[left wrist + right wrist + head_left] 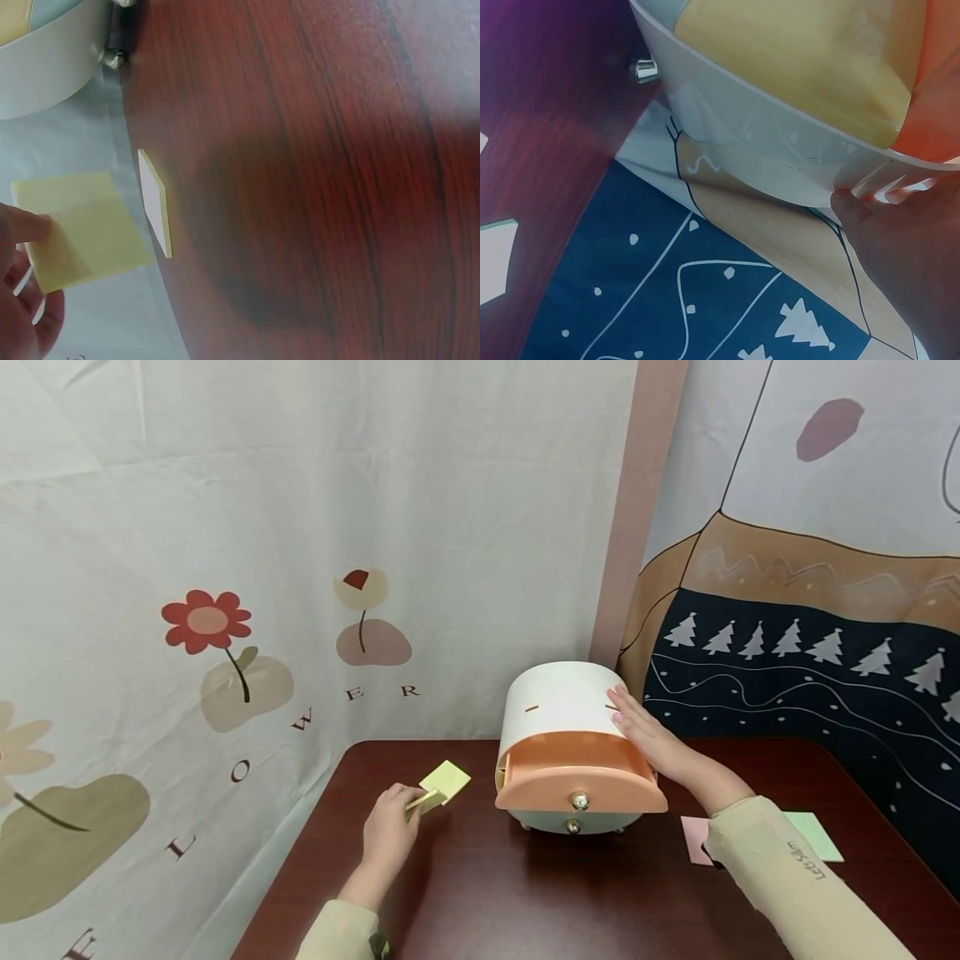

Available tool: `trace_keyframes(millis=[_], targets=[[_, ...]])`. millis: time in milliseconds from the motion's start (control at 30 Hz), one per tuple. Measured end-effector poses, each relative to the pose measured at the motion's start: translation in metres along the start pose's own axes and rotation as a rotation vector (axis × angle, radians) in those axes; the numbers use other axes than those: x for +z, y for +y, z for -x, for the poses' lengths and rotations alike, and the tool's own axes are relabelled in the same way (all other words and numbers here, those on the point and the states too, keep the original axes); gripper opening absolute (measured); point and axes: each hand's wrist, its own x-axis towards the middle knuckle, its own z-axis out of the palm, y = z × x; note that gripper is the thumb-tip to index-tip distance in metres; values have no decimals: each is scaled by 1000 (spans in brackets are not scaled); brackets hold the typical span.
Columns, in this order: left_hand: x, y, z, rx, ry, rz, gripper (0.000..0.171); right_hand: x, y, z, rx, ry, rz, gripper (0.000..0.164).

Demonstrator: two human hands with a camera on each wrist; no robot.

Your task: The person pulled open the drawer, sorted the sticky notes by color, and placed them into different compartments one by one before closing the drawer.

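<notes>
My left hand (392,828) pinches a pad of yellow sticky notes (90,232) between thumb and fingers, above the table's left side. Just beyond it lies a second yellow sticky-note pad (450,779), which shows edge-on in the left wrist view. A white, rounded storage box (562,693) stands at the back middle of the table, its orange upper drawer (540,789) pulled out. Against the box's upper right side rests my right hand (652,739), fingers extended along the curved shell. The pale blue-green lower drawer (607,822) is mostly hidden beneath the orange one.
On the dark red-brown table (480,893), a pink pad (696,841) and a green pad (816,835) lie to the right, partly covered by my right sleeve. A printed cloth (480,527) hangs behind the table and along its sides. Small metal feet (645,70) support the box.
</notes>
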Motion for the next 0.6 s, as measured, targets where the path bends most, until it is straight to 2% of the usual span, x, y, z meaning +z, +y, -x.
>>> trace_keyframes(millis=[267, 467, 600], targets=[[0, 6, -1, 101, 153, 28, 24, 0, -1, 1, -3, -2, -11, 59], [-1, 9, -3, 227, 294, 64, 27, 0, 1, 1, -5, -6, -26, 59], [-3, 12, -4, 282, 350, 94, 25, 0, 1, 1, -10, -4, -26, 59]])
